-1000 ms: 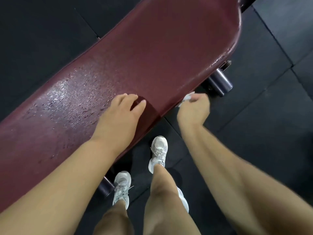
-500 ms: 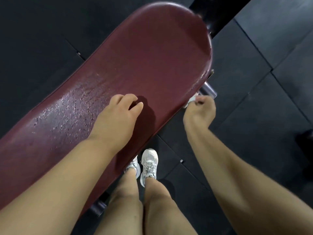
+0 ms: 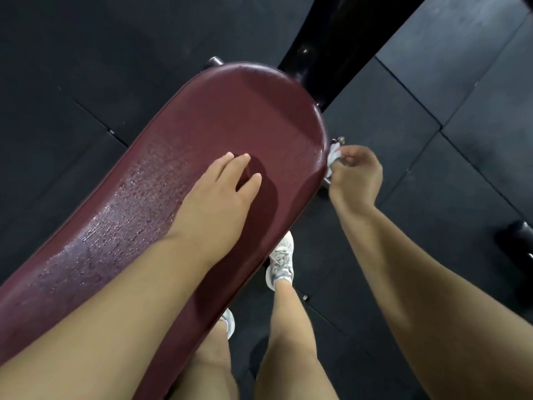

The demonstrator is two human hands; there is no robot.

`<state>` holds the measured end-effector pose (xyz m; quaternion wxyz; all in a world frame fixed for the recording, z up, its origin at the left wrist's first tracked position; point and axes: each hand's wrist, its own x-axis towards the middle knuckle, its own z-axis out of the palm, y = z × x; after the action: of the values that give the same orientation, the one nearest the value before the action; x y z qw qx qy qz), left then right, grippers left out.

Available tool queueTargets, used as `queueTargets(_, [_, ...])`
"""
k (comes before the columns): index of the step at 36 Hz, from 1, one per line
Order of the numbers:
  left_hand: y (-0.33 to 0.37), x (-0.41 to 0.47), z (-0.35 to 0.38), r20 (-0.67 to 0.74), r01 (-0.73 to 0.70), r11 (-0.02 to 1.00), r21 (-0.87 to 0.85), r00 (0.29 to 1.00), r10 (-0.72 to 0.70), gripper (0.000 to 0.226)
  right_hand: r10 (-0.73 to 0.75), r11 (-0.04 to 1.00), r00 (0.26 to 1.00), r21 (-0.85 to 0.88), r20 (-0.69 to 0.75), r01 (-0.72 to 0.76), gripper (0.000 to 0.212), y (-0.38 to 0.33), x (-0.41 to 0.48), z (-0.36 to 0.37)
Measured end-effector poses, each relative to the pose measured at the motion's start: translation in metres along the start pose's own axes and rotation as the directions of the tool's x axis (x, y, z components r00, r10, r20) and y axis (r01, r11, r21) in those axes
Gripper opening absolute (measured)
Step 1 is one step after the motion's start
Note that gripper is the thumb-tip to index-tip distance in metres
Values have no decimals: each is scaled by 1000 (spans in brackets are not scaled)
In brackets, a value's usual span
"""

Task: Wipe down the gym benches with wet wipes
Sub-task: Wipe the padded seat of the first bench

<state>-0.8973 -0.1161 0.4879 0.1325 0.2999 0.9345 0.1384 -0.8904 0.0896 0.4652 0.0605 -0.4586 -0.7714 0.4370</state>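
A long dark-red padded gym bench runs from the lower left to its rounded end at the upper middle. Its left part glistens with wet droplets. My left hand rests flat on the pad, fingers slightly apart, holding nothing. My right hand is closed on a crumpled white wet wipe and presses it against the bench's right side edge near the rounded end. Most of the wipe is hidden inside the fist.
Black rubber floor tiles surround the bench. A black frame beam extends from the bench end to the upper right. My legs and white sneakers stand beside the bench's near edge. A dark object lies at the right.
My right hand with the wipe has slid along the side edge toward the rounded end. The view has shifted so the whole end and frame beam show. My feet have stepped along.
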Motion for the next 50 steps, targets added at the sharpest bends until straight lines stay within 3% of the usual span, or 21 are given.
queueTargets(4, [6, 22, -5, 44, 66, 997, 32, 997, -68, 62, 0, 1000, 994, -19, 112, 2, 8, 0, 9, -2])
queueTargets(7, [14, 35, -13, 151, 183, 983, 16, 971, -184, 66, 30, 994, 973, -114, 230, -4, 11, 10, 3, -15])
queueTargets(11, [30, 50, -21, 235, 346, 938, -5, 912, -335, 57, 62, 983, 936, -184, 346, 3, 22, 7, 14, -23])
queueTargets(14, [35, 60, -26, 259, 425, 905, -20, 877, -405, 47, 29, 987, 933, -157, 360, 30, 11, -15, 40, -15])
queueTargets(17, [32, 66, -30, 249, 467, 883, -47, 862, -442, 44, -83, 972, 916, -171, 393, 162, 15, -47, 66, 2])
queueTargets(21, [26, 68, -33, 223, 477, 873, -101, 866, -447, 47, -172, 916, 833, -225, 526, 332, 22, -89, 84, 29])
queueTargets(27, [19, 59, -42, 203, 499, 850, -169, 862, -465, 49, -250, 727, 713, -359, 655, 585, 22, -128, 89, 74])
queueTargets(30, [13, 48, -47, 178, 578, 794, -188, 815, -552, 47, -241, 646, 618, -351, 749, 677, 23, -146, 87, 93])
queueTargets(33, [3, 29, -40, 29, 559, 813, -160, 826, -562, 47, -180, 582, 533, -347, 827, 735, 22, -162, 82, 111])
queueTargets(37, [-16, 4, -30, 3, 634, 758, -150, 767, -641, 56, -179, 446, 412, -299, 893, 843, 22, -173, 64, 132])
queueTargets(41, [-30, -17, -21, -59, 692, 700, -175, 702, -709, 55, -157, 347, 312, -244, 937, 906, 18, -178, 41, 152])
queueTargets(46, [-41, -50, -19, -67, 736, 644, -208, 647, -760, 56, -97, 122, 192, -180, 977, 976, 10, -177, 3, 172])
queueTargets(50, [-48, -84, -23, -72, 759, 609, -229, 611, -788, 58, -59, 36, 152, -150, 987, 988, 16, -171, -25, 177])
